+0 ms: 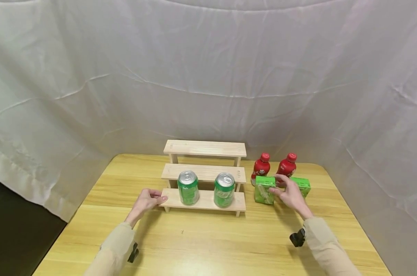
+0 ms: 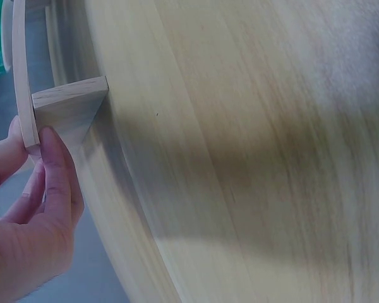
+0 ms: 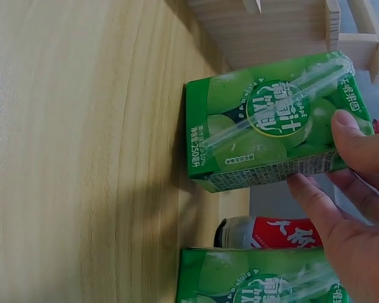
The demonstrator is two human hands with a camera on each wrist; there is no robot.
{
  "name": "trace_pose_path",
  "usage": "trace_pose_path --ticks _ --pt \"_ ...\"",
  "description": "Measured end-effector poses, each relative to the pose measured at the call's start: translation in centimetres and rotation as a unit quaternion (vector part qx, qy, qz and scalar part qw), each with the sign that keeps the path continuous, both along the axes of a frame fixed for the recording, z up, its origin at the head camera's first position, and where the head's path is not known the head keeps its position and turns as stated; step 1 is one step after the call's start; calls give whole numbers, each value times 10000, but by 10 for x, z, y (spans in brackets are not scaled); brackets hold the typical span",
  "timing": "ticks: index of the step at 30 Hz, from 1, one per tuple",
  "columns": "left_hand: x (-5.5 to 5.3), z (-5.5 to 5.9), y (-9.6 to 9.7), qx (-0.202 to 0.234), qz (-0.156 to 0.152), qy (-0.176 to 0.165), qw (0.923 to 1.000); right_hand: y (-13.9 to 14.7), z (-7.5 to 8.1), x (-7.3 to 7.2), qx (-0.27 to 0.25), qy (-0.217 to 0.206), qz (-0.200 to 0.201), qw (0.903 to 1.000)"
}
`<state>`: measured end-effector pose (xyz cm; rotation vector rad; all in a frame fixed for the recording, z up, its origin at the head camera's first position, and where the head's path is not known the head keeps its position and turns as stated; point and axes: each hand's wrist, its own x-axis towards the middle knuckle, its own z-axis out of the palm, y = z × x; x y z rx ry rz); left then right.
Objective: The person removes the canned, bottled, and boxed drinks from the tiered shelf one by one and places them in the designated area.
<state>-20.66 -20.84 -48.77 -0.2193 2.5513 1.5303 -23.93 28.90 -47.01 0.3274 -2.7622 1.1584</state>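
My left hand (image 1: 148, 200) pinches the left end of the lowest board of a three-step wooden shelf (image 1: 205, 199) between thumb and fingers; the left wrist view shows this board edge (image 2: 25, 95) close up. Two green drink cans (image 1: 188, 188) (image 1: 224, 190) stand upright on that lowest board. To the right of the shelf, my right hand (image 1: 291, 193) holds a green grape juice box (image 3: 271, 120), its thumb on the front face and its fingers at the side. A second green juice box (image 1: 301, 186) stands beyond that hand, partly hidden by it.
Two red-capped bottles (image 1: 261, 167) (image 1: 287, 165) stand behind the juice boxes. The shelf's middle board (image 1: 208, 172) and top board (image 1: 205, 147) rise behind the cans. A grey curtain (image 1: 208, 76) surrounds the wooden table (image 1: 201, 245) at the back and sides.
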Motion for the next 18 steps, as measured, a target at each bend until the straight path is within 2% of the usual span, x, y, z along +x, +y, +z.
trace_pose_path --ticks 10,18 --pt "0 0 -1 47 -109 75 9999 -1 10 3 21 -254 -61 9997" --pt "0 -1 0 -13 -69 60 10000 -2 12 8 -154 -213 -14 9997"
